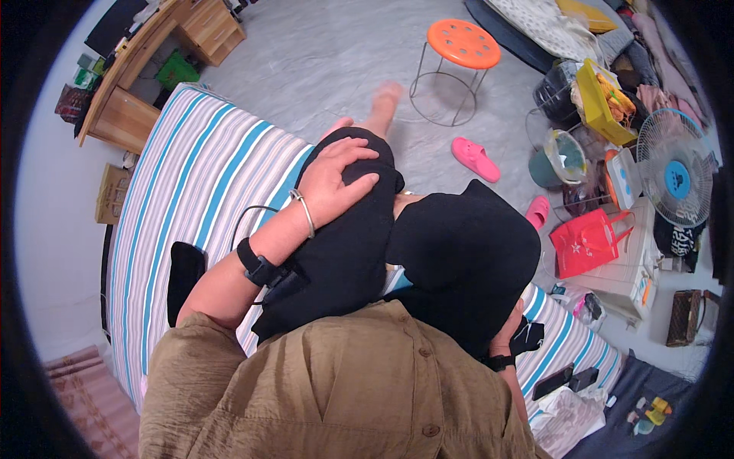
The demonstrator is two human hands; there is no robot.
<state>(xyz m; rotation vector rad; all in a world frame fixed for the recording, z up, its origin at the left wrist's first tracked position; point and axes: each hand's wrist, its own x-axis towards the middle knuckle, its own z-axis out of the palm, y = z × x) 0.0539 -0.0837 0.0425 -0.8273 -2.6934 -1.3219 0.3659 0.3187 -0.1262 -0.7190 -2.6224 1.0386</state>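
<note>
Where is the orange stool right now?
In the head view, the orange stool stands upper right of centre on the grey floor, beyond a pink slipper.

Wore an olive-brown shirt (pixel 367 375), creased and loose, closed down the front with round brown buttons (pixel 432 431). Showed a left sleeve (pixel 180 367) of the same cloth, wide and short, rumpled at its edge near the elbow. Wore plain black shorts (pixel 459 252) below, soft and matt. Carried a slim silver bangle (pixel 308 218) on the left wrist (pixel 281 239) and, farther up, a black band (pixel 248 256) with a small boxy piece. Had another dark band (pixel 501 362) around the right wrist (pixel 501 344). Showed one bare foot (pixel 388 95), blurred.
</note>
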